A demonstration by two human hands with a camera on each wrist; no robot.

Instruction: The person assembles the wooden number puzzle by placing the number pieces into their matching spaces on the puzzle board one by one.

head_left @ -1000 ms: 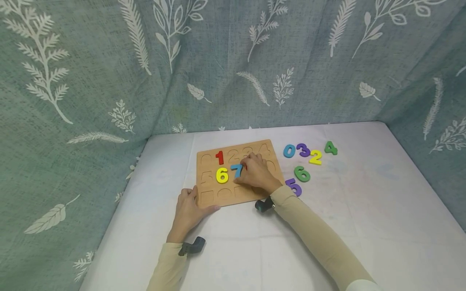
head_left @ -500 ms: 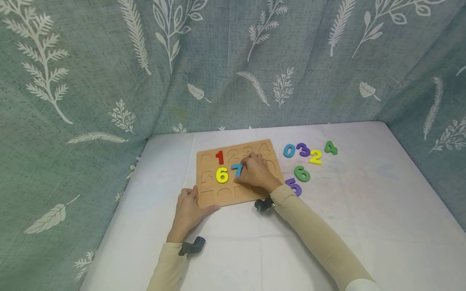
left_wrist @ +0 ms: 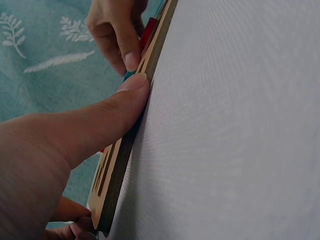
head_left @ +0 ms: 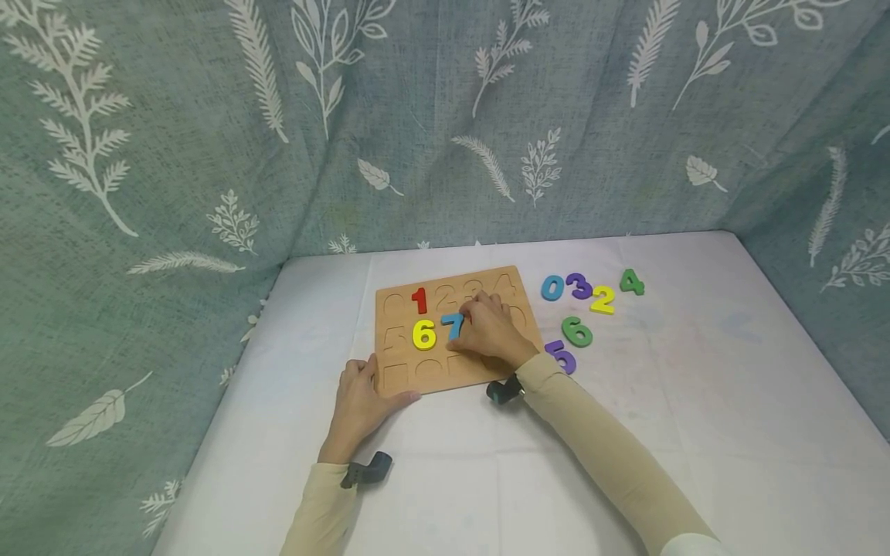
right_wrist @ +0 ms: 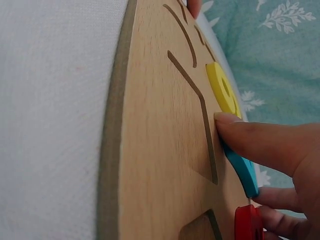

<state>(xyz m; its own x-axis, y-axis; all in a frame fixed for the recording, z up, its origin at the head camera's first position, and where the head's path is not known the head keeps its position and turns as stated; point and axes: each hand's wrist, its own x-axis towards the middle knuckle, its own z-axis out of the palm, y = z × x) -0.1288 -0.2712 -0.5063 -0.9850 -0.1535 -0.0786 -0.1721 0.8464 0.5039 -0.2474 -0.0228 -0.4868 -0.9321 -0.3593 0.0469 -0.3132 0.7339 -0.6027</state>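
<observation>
- Green-grey cloth (head_left: pixel 417 193) with white leaf prints hangs beyond the wooden number-puzzle board (head_left: pixel 441 377); beneath the board lies a white tablecloth (head_left: pixel 445 479).
- Blue 7 (head_left: pixel 455 324): on the board's middle row, near its centre, beside the yellow 6 (head_left: pixel 425 332); the red 1 (head_left: pixel 420 301) occupies the board's far row. One red piece (right_wrist: pixel 242 222) adjoins the 7 on the side of the board's right edge (its figure is covered by fingers).
- Right hand (head_left: pixel 490 330): the nearer of the two, with the 7 at its fingertips, toward the board's left edge; thumb at the foot, fingers at the top, parted only by the numeral's length, pinching it. Full seating in the board cannot be told.
- Left hand (head_left: pixel 360 403): well apart from the 7, gripping the board's near-left corner, thumb and bent fingers widely parted.
- Orientation of the 7: long axis from the board's far edge to its near edge, foot nearward, top bar pointing toward the board's left edge.
- Right of the board: blue 0 (head_left: pixel 545 289), purple 3 (head_left: pixel 580 286), yellow 2 (head_left: pixel 603 299), green 4 (head_left: pixel 631 283), green 6 (head_left: pixel 568 330), purple 5 (head_left: pixel 563 360).
</observation>
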